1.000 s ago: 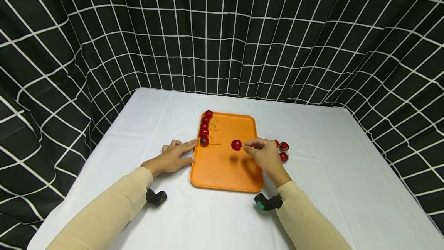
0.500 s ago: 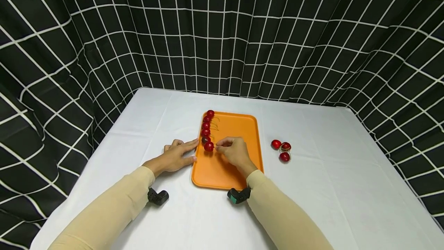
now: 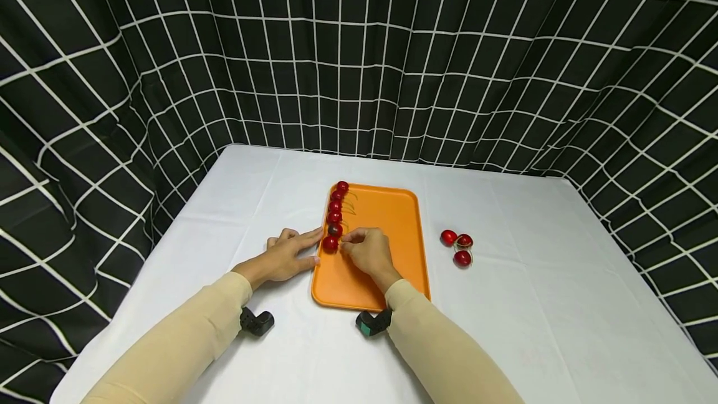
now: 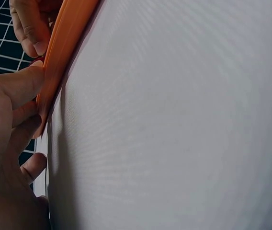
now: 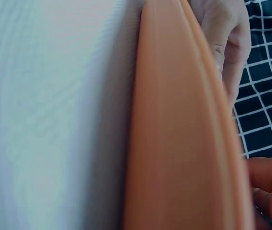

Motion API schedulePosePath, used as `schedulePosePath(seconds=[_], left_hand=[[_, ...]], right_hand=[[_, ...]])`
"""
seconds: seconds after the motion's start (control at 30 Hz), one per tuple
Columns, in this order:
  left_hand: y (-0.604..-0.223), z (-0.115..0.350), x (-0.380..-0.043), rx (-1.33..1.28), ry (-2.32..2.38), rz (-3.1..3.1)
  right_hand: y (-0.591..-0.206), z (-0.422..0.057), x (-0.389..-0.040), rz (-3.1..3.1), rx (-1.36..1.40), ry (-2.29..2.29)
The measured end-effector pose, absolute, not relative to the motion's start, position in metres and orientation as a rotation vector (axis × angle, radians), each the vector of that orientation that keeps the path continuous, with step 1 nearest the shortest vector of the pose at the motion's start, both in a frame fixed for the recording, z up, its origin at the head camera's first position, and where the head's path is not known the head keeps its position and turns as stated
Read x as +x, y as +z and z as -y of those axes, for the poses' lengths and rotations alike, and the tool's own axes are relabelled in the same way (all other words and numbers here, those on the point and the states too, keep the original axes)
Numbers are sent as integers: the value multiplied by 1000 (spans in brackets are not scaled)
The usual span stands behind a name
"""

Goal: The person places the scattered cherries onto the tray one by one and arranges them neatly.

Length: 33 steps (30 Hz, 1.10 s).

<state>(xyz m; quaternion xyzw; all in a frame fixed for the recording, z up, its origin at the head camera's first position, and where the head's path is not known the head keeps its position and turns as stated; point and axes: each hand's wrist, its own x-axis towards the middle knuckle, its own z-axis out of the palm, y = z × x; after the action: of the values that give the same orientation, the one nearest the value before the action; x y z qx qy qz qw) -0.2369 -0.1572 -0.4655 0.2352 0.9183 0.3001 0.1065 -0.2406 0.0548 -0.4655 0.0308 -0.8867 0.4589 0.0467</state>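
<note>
In the head view, the lowest cherry (image 3: 330, 244) of a row of six is at the left edge of the orange tray (image 3: 401, 248), which lies on the white-covered worktop (image 3: 527, 304). The right hand (image 3: 370, 253) is beside this cherry with thumb and finger brought together, and it seems to pinch the stem, though the stem is hardly visible. The left hand (image 3: 283, 259) has its fingers extended and touches the tray's edge, gripping nothing. The cherry is probably light, with smooth, slippery skin, and would roll easily; the stem looks thin and is likely the best place for holding. No brand or writing can be read. In the left wrist view, fingers press the tray's wall, which looks stiff, and a bit of red shows beyond. In the right wrist view, the blurred wall hides the cherry; no label appears.
</note>
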Motion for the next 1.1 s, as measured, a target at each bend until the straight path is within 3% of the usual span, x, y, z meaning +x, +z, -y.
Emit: schedulePosePath(seconds=[0.6,1.1], left_hand=[[-469,157,-236,698,899,-2717],[-466,156,-236,708,893,-2708]], right_hand=[[-466,-54,-240,2739,109,1376],[-449,-95,-225,2556,58,1651]])
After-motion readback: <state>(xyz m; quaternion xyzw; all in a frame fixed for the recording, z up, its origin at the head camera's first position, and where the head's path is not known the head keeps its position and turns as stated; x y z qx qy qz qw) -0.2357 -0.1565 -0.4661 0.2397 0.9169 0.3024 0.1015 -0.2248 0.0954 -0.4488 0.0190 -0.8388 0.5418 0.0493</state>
